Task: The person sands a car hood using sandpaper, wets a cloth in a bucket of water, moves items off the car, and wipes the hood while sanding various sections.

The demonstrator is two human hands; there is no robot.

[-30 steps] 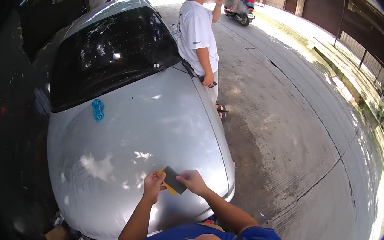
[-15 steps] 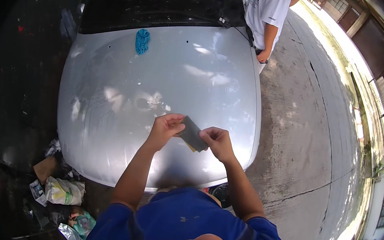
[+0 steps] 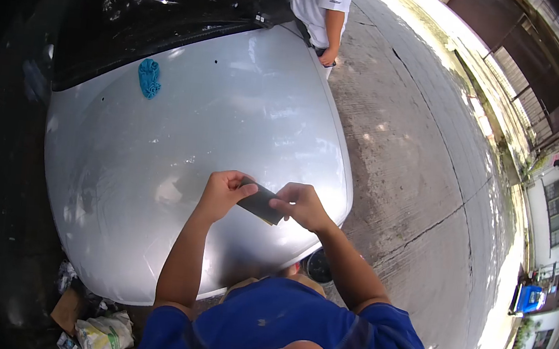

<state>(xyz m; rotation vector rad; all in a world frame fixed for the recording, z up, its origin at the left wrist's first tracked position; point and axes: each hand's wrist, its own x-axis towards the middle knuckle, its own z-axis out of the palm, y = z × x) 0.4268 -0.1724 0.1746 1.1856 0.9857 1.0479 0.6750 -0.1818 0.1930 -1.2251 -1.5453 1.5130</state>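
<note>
Yellow edge (image 3: 267,222) receded behind dark sheet (image 3: 260,204), which left hand (image 3: 222,194) and right hand (image 3: 305,206) pinch.

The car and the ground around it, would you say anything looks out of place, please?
Yes: a crumpled blue cloth lies loose on the hood near the windshield, and a pale bag lies among scraps by the hood's front corner, looking discarded.

Dark sheet (image 3: 260,203): rectangular, yellow sliver along its lower edge
Sheet's pose: slanted, right end lower in view
Sheet's place: pinched between left hand (image 3: 225,195) and right hand (image 3: 304,207), over the hood's (image 3: 196,126) near edge
</note>
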